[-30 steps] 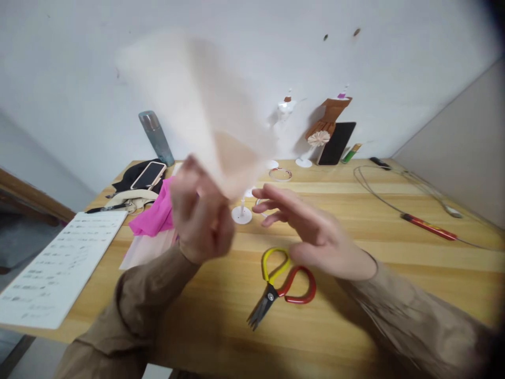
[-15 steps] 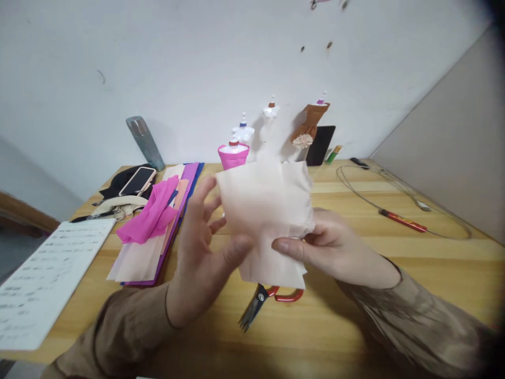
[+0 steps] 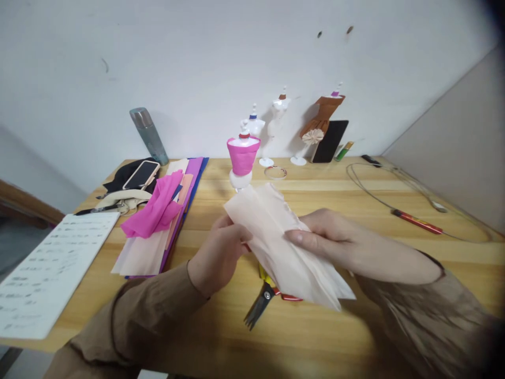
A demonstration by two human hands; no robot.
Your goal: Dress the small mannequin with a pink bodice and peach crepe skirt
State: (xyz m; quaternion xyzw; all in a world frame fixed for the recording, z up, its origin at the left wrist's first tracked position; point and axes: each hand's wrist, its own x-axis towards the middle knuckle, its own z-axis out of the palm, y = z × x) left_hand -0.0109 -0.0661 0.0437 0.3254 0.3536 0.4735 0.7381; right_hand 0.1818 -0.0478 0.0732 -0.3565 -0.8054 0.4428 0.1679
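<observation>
A pale pink piece of crepe paper (image 3: 276, 237), folded in layers, is held up in front of me over the table. My left hand (image 3: 223, 252) pinches its left edge, thumb on top and the other fingers mostly hidden. With the thumb on its face, my right hand (image 3: 329, 239) grips the paper's right side from behind. Below it lie scissors (image 3: 262, 302) with dark blades and red and yellow handles, partly covered by the paper. A small mannequin (image 3: 243, 155) wrapped in bright pink stands just beyond.
Sheets of coloured crepe paper (image 3: 140, 258) lie on the left, with a bright pink piece (image 3: 153, 210) on top. Nearby are a phone (image 3: 142, 175), a bottle (image 3: 149, 136) and a notebook (image 3: 59, 268). More mannequins (image 3: 281, 113) line the wall. A red-handled tool with a cable (image 3: 417, 221) lies right.
The crepe paper has been lowered and tilted, its lower end swinging right. My left hand has closed from spread fingers onto the paper's left edge. The view has shifted slightly.
</observation>
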